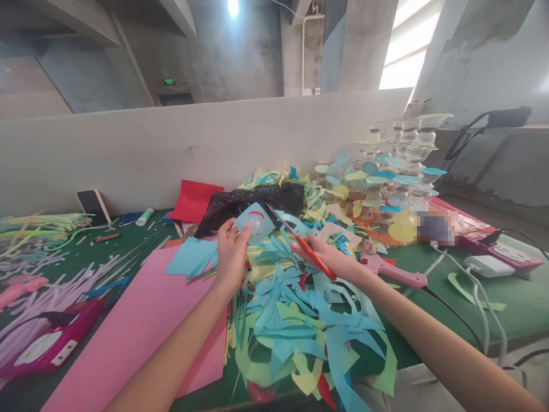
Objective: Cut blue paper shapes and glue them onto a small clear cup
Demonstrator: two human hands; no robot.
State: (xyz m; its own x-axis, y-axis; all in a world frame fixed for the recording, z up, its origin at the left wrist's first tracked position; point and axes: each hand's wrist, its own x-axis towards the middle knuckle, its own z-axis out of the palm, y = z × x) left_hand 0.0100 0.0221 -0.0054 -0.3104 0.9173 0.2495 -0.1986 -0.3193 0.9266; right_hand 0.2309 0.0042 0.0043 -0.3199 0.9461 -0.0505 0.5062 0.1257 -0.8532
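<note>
My left hand (pixel 231 252) pinches a square of light blue paper (pixel 266 220) with a clear, rounded plastic piece (pixel 253 224) against it; a red curved mark shows there. In my right hand (pixel 328 254) is a pair of scissors (pixel 315 256) with red handles, fingers closed round them. The blades point toward the paper's right edge; whether they touch it I cannot tell. Under both hands lies a heap of blue, green and yellow paper scraps (pixel 291 309). Beside my left wrist, more blue paper sheets (pixel 191 257) rest on a large pink sheet (pixel 150 309).
Stacked clear plastic cups with coloured paper discs (pixel 403 177) stand at the back right. A pink glue gun (pixel 398 271) with a cord lies right of the scraps. Behind are a black plastic bag (pixel 283 198) and red paper (pixel 193 200). A magenta power strip (pixel 60 337) sits left.
</note>
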